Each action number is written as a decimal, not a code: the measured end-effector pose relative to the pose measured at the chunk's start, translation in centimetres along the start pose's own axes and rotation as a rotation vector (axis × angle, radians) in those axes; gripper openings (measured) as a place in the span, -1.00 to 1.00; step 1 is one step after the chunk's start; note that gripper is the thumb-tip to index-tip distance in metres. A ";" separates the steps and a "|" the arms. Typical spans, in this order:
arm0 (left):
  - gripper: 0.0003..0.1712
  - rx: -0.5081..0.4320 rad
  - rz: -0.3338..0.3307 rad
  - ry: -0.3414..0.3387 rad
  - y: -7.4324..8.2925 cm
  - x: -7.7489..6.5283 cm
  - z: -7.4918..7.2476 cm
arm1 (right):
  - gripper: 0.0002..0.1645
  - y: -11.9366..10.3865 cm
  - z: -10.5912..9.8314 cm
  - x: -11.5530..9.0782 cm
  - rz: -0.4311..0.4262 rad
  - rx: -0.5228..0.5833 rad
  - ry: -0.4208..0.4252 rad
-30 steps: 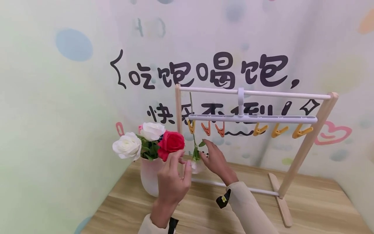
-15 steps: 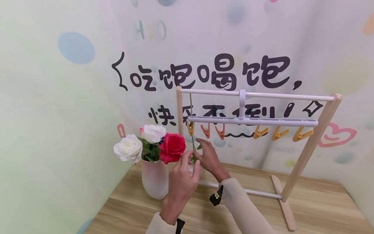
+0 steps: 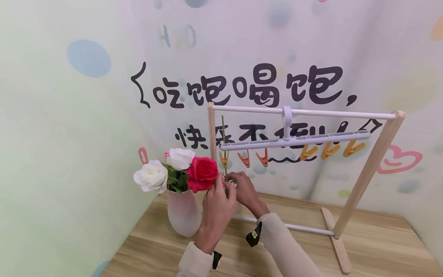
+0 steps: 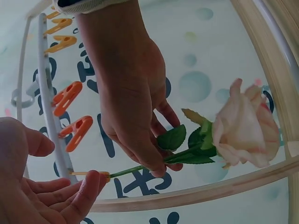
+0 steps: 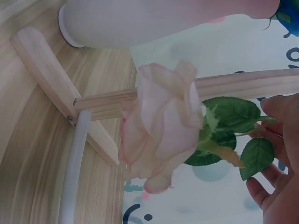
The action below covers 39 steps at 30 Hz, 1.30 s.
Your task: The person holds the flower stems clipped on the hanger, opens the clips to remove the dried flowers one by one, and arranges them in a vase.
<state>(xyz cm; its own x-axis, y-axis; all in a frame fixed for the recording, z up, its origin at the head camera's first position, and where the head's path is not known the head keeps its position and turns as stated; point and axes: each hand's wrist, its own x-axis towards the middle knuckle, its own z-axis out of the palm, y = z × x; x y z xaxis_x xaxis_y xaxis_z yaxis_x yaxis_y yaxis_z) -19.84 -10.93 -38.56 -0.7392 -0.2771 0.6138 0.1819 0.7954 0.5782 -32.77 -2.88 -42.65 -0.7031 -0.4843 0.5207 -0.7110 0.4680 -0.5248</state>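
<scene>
A pale pink rose [image 5: 163, 126] hangs head down, its green stem [image 3: 223, 132] running up through a yellow clip [image 3: 224, 159] at the left end of the white hanger [image 3: 256, 145]. My right hand [image 3: 245, 192] pinches this stem just beyond the leaves [image 4: 201, 137], as the left wrist view shows. My left hand [image 3: 219, 209] is close by with its fingers loosely extended; in the left wrist view its fingertips [image 4: 96, 179] are right by the yellow clip. From the head, both hands mostly cover the bloom.
Left of the rack stands a pale vase [image 3: 183, 213] with white roses [image 3: 151, 176] and a red rose [image 3: 203, 173]. The wooden rack [image 3: 367, 177] carries the hanger, with orange clips [image 3: 243, 158] and more yellow clips [image 3: 330, 151] along it. A wood-grain table [image 3: 377, 238] lies below.
My right hand has gone from open beside the leaves to pinching the stem. The hanger has tilted, left end down, and the stem is lower. My left hand has shifted right.
</scene>
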 end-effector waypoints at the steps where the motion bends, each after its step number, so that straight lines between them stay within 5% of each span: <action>1: -0.48 0.000 0.000 0.005 0.0 0.2 0.1 | -0.74 0.0 -0.1 0.0 -0.009 0.000 0.002; 8: -0.37 0.007 0.014 0.096 -0.1 2.3 1.1 | -0.92 -0.2 -0.7 -0.7 -0.036 -0.021 0.008; 19: -0.55 0.009 -0.034 0.154 0.2 5.4 1.6 | -0.81 -0.3 -1.8 -1.7 -0.041 -0.055 -0.045; 32: -0.71 0.021 0.048 0.221 -0.1 5.8 2.0 | -0.83 0.8 -3.1 -3.7 -0.007 -0.160 -0.063; 39: -0.65 0.014 -0.007 0.184 0.0 5.9 2.0 | -0.79 2.4 -5.3 -5.8 0.061 -0.297 -0.080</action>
<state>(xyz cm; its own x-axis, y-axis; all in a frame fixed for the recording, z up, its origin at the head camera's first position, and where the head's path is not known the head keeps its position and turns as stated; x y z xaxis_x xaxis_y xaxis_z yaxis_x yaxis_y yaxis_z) -25.48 -11.51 -36.06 -0.6090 -0.3756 0.6986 0.1672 0.8002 0.5759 -30.44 4.92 -43.37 -0.7501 -0.4995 0.4333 -0.6475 0.6879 -0.3279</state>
